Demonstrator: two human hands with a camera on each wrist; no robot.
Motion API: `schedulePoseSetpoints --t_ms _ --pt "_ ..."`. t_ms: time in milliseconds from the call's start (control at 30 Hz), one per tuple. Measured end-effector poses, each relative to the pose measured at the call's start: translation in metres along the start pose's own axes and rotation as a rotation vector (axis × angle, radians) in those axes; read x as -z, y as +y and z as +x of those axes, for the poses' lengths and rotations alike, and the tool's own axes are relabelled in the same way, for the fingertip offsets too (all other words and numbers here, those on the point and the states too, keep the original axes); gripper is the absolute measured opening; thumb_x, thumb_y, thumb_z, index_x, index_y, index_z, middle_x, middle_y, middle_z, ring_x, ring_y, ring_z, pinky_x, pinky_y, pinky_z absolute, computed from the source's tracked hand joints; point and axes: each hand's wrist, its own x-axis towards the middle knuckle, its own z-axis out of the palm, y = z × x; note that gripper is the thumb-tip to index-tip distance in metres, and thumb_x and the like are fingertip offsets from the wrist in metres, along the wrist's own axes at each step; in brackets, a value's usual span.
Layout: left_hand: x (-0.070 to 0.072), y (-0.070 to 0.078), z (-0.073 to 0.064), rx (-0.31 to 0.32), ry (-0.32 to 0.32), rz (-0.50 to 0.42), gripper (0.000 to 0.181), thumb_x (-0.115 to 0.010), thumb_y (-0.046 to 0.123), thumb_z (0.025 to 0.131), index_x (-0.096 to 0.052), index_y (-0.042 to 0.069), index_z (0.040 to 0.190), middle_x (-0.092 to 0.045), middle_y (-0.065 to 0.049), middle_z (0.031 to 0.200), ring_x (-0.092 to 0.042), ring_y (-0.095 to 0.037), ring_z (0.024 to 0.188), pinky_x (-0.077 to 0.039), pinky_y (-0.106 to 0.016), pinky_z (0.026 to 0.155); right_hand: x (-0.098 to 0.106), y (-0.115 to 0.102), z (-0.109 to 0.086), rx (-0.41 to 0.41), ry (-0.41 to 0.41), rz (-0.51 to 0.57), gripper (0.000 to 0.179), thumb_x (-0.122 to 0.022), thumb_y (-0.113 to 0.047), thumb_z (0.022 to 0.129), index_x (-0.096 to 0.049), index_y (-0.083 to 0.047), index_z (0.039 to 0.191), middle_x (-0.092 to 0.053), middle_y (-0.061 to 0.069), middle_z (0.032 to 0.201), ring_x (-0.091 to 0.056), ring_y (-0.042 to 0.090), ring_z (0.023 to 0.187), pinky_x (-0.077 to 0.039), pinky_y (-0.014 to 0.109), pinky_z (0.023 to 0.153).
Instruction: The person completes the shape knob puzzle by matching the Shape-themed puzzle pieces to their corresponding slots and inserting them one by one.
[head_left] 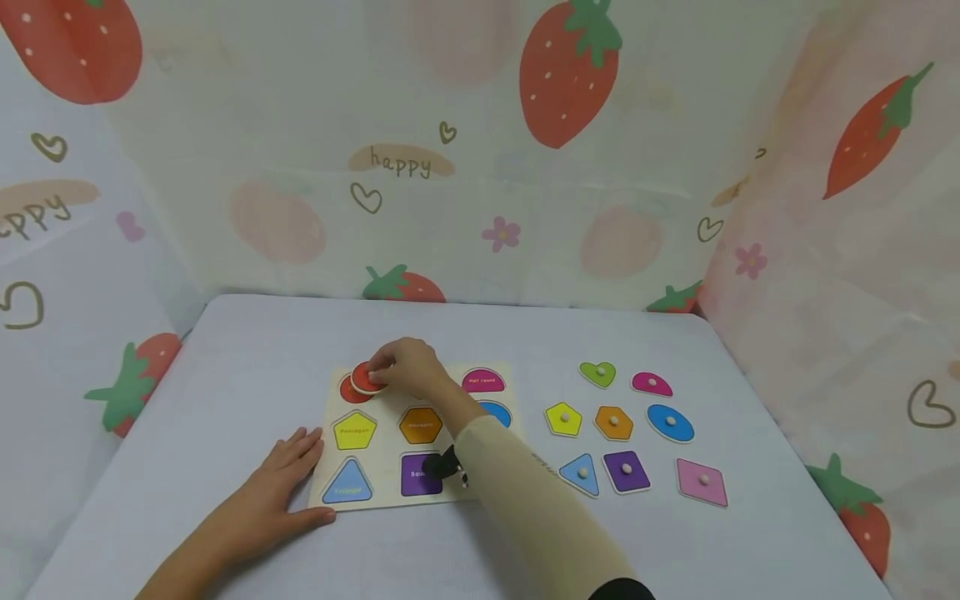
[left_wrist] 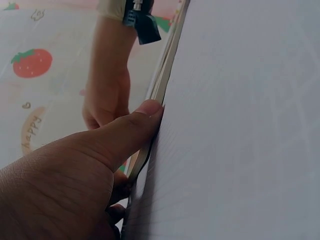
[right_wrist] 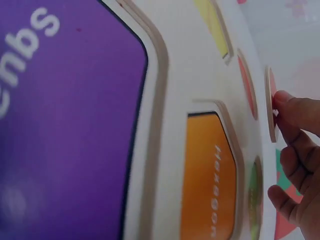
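My right hand [head_left: 408,367] pinches a red round puzzle piece [head_left: 364,379] at the far left corner of a wooden shape board [head_left: 386,457]. The piece is tilted and partly overlaps the red circle recess [head_left: 349,392]. In the right wrist view, thumb and fingers hold the red piece [right_wrist: 270,102] on its knob side, apart from the board. My left hand [head_left: 273,483] lies at the board's left edge, fingers extended. Its thumb [left_wrist: 132,131] touches the board's near corner. The right forearm hides part of the board's right side.
Knobbed pieces lie right of the board: a green heart [head_left: 597,374], magenta half round [head_left: 652,384], yellow pentagon [head_left: 563,419], orange hexagon [head_left: 613,423], blue oval [head_left: 671,423], light blue triangle [head_left: 581,477], purple square [head_left: 626,472] and pink four-sided piece [head_left: 702,482]. A white cloth covers the table [head_left: 765,550].
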Motion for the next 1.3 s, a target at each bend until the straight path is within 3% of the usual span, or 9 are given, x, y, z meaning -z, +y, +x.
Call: schedulePoseSetpoints --t_ms 367,533,1300 --pt "0.0 -0.002 -0.001 -0.035 0.017 -0.001 0.11 -0.074 0.072 0.078 -0.039 0.004 0.157 -0.028 -0.016 0.167 -0.017 -0.041 0.156 -0.008 -0.049 0.13 -0.019 -0.008 0.004 0.047 0.006 -0.161 0.016 -0.075 -0.036 0.094 -0.081 -0.027 0.106 -0.074 -0.016 0.098 -0.059 0.008 0.1 -0.041 0.04 0.11" --pt "-0.001 -0.002 -0.001 -0.05 0.019 -0.005 0.11 -0.073 0.072 0.078 -0.039 0.003 0.157 -0.029 -0.017 0.167 -0.017 -0.042 0.156 -0.003 -0.042 0.13 -0.021 -0.011 0.005 0.046 0.003 -0.207 0.015 -0.075 -0.037 0.095 -0.081 -0.029 0.105 -0.074 -0.018 0.096 -0.06 0.007 0.099 -0.039 0.042 0.11" --pt "0.0 0.001 0.001 -0.011 -0.012 -0.012 0.112 -0.078 0.068 0.076 -0.038 0.002 0.157 -0.028 -0.018 0.167 -0.015 -0.043 0.156 -0.014 -0.063 0.124 -0.025 -0.016 0.003 0.023 0.01 -0.296 0.017 -0.074 -0.04 0.095 -0.08 -0.031 0.108 -0.074 -0.019 0.098 -0.06 0.006 0.1 -0.04 0.04 0.11"
